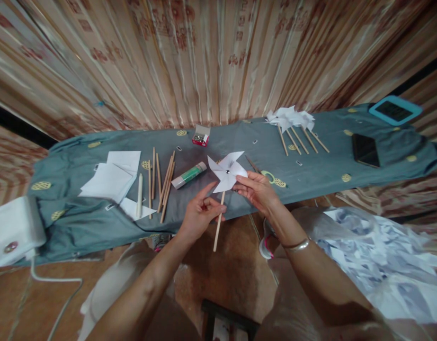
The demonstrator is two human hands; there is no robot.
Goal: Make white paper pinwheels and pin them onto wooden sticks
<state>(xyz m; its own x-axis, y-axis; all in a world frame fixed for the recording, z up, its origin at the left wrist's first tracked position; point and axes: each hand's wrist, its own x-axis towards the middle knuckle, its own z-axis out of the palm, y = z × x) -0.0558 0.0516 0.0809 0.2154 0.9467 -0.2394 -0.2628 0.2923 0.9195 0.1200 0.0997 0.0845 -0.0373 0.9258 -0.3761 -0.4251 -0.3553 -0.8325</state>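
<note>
A white paper pinwheel [227, 171] with a metal pin at its middle sits on a wooden stick [218, 222]. My left hand [200, 213] is closed round the stick just below the paper wheel. My right hand [256, 189] pinches the wheel's lower right blade between thumb and fingers. Both hands hover at the near edge of the board covered in grey-green cloth [239, 142].
On the cloth lie white paper sheets [111, 180], several loose wooden sticks [161, 182], a glue stick [189, 175], a small box of pins [200, 136], finished pinwheels [292, 123], a dark phone [365, 149] and a blue-framed tablet [395, 110]. A white box [12, 229] sits at left.
</note>
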